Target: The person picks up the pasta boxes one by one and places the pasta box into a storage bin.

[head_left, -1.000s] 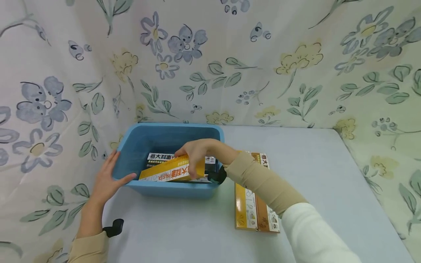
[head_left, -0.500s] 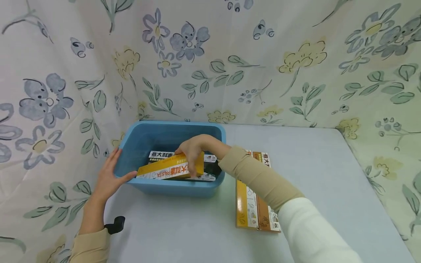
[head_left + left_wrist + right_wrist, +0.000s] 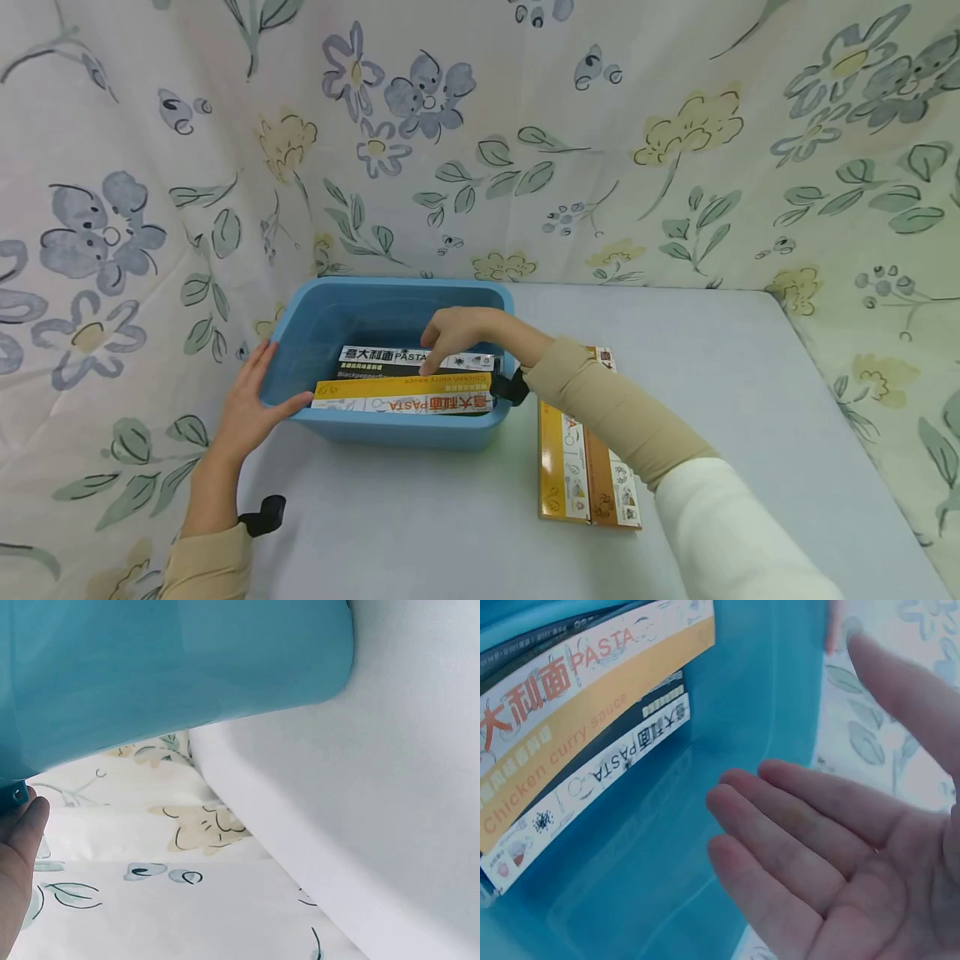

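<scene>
A blue plastic bin [image 3: 390, 432] holds several pasta boxes. On top at the front lies a yellow-and-white pasta box [image 3: 401, 387], marked "Chicken curry sauce", level along the front wall. Behind it is a black-and-white pasta box [image 3: 367, 360]. My right hand [image 3: 459, 330] hovers over these boxes; in the right wrist view its fingers [image 3: 780, 825] are extended, with nothing in the hand. At the bin's front left corner, my left hand [image 3: 247, 402] holds the rim, thumb on the front edge and fingers along the left side.
To the bin's right, a yellow pasta box [image 3: 553, 467] and a brown pasta box [image 3: 604, 492] lie side by side on the white table [image 3: 420, 525], partly under my right forearm. A floral curtain [image 3: 570, 200] hangs behind and at the sides.
The yellow pasta box, tilted in my right hand before, now lies flat in the bin. My right hand has let go of it and risen slightly. The left hand stays at the rim.
</scene>
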Available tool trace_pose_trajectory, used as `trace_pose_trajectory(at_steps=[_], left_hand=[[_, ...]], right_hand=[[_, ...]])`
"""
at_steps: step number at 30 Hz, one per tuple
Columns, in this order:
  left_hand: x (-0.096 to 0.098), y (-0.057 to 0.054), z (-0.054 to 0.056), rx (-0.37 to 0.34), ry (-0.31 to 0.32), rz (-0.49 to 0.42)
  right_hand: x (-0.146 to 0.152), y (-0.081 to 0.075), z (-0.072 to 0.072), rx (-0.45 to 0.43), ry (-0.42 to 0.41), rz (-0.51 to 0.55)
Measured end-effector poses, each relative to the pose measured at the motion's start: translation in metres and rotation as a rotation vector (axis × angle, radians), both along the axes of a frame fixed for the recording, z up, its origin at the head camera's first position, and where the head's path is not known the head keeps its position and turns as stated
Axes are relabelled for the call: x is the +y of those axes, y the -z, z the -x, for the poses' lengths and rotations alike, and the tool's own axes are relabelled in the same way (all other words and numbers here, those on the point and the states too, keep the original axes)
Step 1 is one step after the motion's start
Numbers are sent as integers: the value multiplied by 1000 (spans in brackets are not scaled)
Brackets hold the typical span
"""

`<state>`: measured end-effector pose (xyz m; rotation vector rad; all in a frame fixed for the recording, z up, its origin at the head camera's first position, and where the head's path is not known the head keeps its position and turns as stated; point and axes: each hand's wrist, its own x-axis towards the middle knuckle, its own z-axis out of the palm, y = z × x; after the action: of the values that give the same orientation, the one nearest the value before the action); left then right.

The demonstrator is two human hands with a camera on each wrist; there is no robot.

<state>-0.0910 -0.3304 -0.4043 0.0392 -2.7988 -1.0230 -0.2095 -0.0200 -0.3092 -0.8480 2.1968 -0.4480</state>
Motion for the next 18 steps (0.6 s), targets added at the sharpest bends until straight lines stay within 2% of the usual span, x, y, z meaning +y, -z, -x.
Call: trace_pose_trajectory(at_steps=[3, 7, 13, 18], left_hand=[[1, 0, 0, -3, -2, -3], [2, -1, 0, -5, -7, 4], [2, 1, -2, -4, -11, 18], [1, 1, -2, 0, -8, 18]], right_hand=[[11, 2, -1, -7, 93, 126], [26, 4, -4, -2, 176, 282], [52, 8, -17, 12, 289, 551], [73, 18, -30, 61, 437, 709]])
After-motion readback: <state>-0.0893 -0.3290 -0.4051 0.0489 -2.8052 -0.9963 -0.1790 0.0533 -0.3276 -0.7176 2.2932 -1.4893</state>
